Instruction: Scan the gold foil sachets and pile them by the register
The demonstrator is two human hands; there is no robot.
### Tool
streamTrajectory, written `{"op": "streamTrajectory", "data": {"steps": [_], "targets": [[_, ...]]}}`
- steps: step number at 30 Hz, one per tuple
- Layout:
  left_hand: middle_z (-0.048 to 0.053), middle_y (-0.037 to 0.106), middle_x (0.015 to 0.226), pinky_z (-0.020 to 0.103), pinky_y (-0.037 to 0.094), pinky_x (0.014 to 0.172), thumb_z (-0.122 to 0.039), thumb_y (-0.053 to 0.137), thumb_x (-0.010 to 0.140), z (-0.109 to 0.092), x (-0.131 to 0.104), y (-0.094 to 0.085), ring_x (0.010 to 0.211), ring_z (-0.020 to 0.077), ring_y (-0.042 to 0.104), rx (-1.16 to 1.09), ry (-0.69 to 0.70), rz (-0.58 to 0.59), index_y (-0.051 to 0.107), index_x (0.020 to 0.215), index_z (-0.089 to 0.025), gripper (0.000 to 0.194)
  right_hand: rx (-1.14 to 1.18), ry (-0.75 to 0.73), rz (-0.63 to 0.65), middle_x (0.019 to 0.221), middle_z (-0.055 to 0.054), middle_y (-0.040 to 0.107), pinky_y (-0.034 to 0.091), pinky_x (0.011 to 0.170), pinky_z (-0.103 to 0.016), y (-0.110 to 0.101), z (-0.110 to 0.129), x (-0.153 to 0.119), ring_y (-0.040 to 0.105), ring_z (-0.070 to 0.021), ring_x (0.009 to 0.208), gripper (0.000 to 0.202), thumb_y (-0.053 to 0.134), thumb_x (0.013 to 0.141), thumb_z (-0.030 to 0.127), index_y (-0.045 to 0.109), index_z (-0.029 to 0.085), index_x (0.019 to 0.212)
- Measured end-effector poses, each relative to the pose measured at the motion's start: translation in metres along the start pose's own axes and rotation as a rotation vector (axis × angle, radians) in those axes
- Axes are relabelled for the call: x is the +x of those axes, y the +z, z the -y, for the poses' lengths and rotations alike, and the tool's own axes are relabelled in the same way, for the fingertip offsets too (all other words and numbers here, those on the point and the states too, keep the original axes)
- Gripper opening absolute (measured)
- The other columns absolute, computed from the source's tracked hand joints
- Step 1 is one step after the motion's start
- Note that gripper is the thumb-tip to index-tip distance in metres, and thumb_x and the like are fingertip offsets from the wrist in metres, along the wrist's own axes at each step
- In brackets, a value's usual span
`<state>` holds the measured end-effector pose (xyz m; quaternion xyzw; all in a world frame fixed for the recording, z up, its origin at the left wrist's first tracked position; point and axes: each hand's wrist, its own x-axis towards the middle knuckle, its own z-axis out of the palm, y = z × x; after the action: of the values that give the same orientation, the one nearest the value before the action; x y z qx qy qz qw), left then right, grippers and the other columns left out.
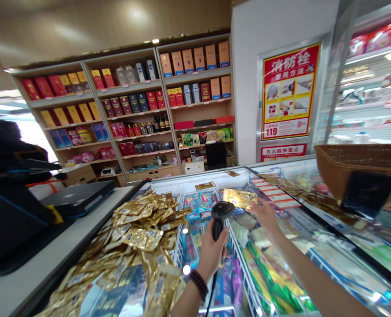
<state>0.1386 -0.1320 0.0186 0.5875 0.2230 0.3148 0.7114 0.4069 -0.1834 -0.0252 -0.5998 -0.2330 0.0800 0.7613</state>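
Note:
My left hand (210, 248), with a dark bead bracelet at the wrist, is wrapped round the handle of a black barcode scanner (222, 211). A cable hangs from the scanner below the hand. To its right, my right hand (264, 214) pinches the right end of a gold foil packet (238, 198). The packet is held up just beyond and to the right of the scanner head. A big heap of similar gold packets (142, 237) lies left of my left hand on the glass freezer top (238, 174). Through the glass, white wire baskets with colourful packs show beneath both hands.
A wicker basket (363, 158) and a dark flat panel (367, 193) stand at the right, near more gold packets (301, 189). On the left counter (23, 273) sit black devices. Shelves of boxes and bottles (132, 105) line the back wall.

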Motion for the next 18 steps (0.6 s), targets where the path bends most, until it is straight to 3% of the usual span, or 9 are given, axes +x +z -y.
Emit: {"op": "streamTrajectory", "data": {"steps": [7, 12, 18], "targets": [[-0.013, 0.057, 0.067, 0.030, 0.051, 0.054, -0.089, 0.105, 0.075, 0.000, 0.000, -0.001, 0.045, 0.0118, 0.049, 0.020, 0.008, -0.014, 0.068, 0.131, -0.024, 0.093, -0.021, 0.002, 0.005, 0.080, -0.005, 0.091, 0.077, 0.097, -0.067, 0.001, 0.001, 0.000, 0.095, -0.0480, 0.086, 0.073, 0.091, 0.064, 0.096, 0.072, 0.036, 0.101], [-0.013, 0.056, 0.066, 0.029, 0.052, 0.054, -0.086, 0.103, 0.079, 0.007, 0.000, -0.005, 0.045, 0.0115, 0.049, 0.028, 0.031, -0.044, 0.069, 0.126, -0.024, 0.085, -0.014, 0.022, -0.029, 0.080, -0.006, 0.092, 0.075, 0.101, -0.069, 0.002, 0.017, -0.008, 0.094, -0.0477, 0.085, 0.073, 0.093, 0.059, 0.091, 0.070, 0.036, 0.102], [-0.012, 0.056, 0.065, 0.026, 0.046, 0.051, -0.096, 0.099, 0.076, -0.008, -0.003, -0.028, 0.046, 0.0103, 0.047, -0.016, 0.076, -0.123, 0.064, 0.113, -0.027, 0.086, -0.066, 0.124, -0.092, 0.072, -0.008, 0.085, 0.076, 0.100, -0.071, 0.010, 0.030, -0.020, 0.094, -0.0554, 0.091, 0.070, 0.094, 0.048, 0.081, 0.064, 0.038, 0.094]]}}
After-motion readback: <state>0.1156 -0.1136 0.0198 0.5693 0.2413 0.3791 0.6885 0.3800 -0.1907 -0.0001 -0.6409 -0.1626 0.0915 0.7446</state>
